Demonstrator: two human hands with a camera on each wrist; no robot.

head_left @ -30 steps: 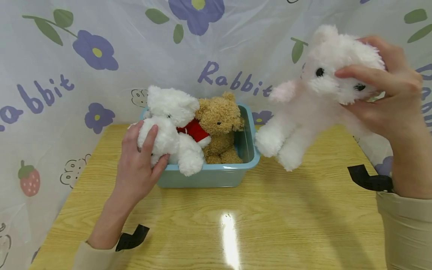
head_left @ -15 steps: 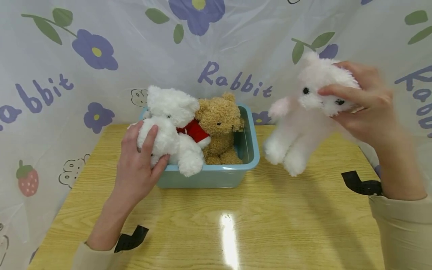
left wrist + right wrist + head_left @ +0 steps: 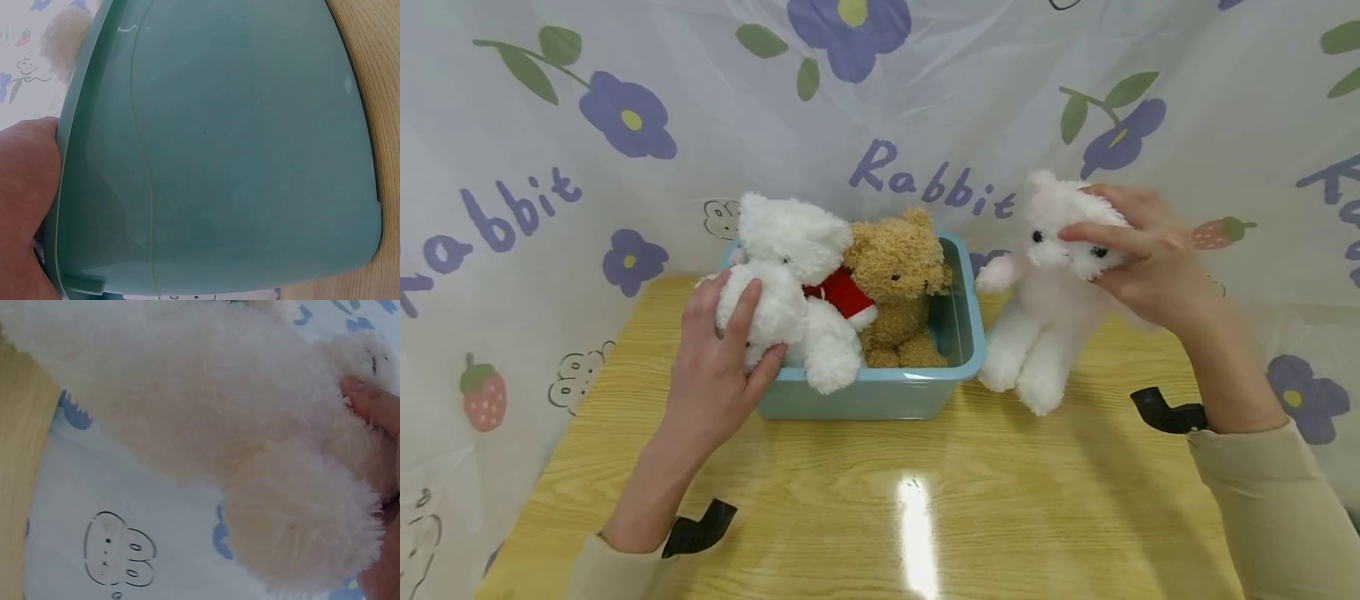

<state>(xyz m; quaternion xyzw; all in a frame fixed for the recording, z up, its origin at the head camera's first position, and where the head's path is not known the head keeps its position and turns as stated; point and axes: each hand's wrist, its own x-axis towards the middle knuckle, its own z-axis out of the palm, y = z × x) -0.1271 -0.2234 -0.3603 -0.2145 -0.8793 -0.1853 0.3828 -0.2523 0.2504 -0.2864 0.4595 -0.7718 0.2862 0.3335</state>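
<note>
My right hand (image 3: 1157,258) grips a pale pink and white plush toy (image 3: 1056,308) by its head, fingers across its face. The toy hangs upright just right of the blue bin (image 3: 857,396), feet low over the table. In the right wrist view the pink plush (image 3: 187,394) fills much of the picture, with my thumb pressed into it. My left hand (image 3: 718,358) holds the head of a white plush toy (image 3: 775,304) at the bin's left front corner; one of its limbs drapes over the front rim. The bin's wall (image 3: 237,150) fills the left wrist view.
Inside the bin sit a white plush toy with a red garment (image 3: 793,237) and a brown teddy bear (image 3: 898,258). The wooden table (image 3: 820,500) ends at a printed curtain (image 3: 685,92) behind the bin and along the sides.
My right hand has brought the pink plush toy left and down, closer to the bin's right side. The left hand stays on the white plush toy. The head view has shifted slightly.
</note>
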